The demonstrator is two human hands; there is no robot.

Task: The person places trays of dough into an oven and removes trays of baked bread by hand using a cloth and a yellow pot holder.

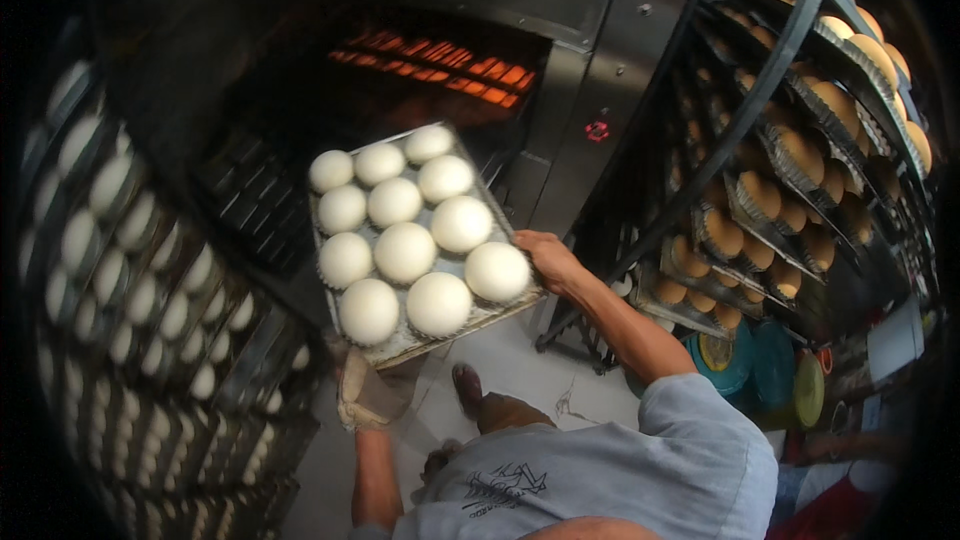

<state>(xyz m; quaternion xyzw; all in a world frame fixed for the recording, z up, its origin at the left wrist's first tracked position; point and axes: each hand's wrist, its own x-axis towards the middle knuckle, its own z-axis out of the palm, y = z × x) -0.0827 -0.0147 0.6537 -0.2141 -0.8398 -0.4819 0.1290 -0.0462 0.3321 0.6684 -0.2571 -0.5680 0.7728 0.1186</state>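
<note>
A metal baking tray is held out in front of me, tilted slightly. On it stand several pale, round dough buns in fluted paper cups, set in rows. My right hand grips the tray's right edge, bare, with the thumb on top. At the near left corner my left hand is covered by a brown cloth or mitt and closed on the tray; its fingers are hidden. Beyond the tray's far edge lies an open oven with glowing orange heating elements.
At left, a rack carries many trays of pale buns. At right, a dark metal rack holds trays of browned buns. Teal tubs stand beneath it at the lower right. Light tiled floor shows around my feet.
</note>
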